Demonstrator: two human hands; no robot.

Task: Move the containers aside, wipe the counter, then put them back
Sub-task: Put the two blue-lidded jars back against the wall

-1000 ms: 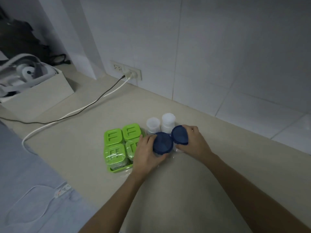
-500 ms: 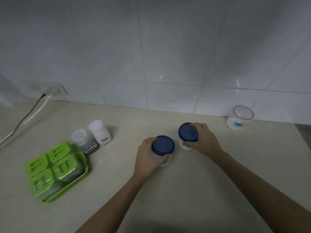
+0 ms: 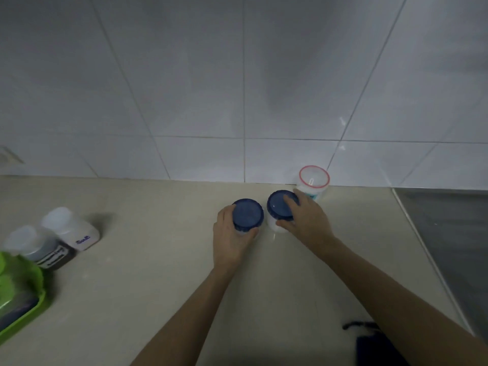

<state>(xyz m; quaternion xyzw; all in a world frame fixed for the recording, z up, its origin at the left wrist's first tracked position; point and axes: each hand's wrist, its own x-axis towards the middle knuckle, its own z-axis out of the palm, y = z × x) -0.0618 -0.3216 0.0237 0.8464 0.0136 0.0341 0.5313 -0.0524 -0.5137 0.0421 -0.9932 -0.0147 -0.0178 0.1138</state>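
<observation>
Two round jars with dark blue lids stand side by side on the beige counter (image 3: 163, 281), close to the tiled wall. My left hand (image 3: 229, 239) wraps around the left blue-lidded jar (image 3: 247, 214). My right hand (image 3: 306, 220) grips the right blue-lidded jar (image 3: 279, 204) from the side and top. Just behind it stands a clear red-rimmed container (image 3: 313, 182). At the far left sit a white salt shaker (image 3: 71, 229), a dark-filled shaker (image 3: 38, 248) and a green tray (image 3: 25, 299) with green-lidded boxes.
A steel surface (image 3: 454, 233) begins at the counter's right end. A dark blue cloth (image 3: 369, 342) lies near the front edge under my right forearm. A wall socket (image 3: 9, 157) shows at the far left.
Both hands have carried the two blue-lidded jars to the right, away from the tray and shakers, up next to the red-rimmed container. My view has swung right too.
</observation>
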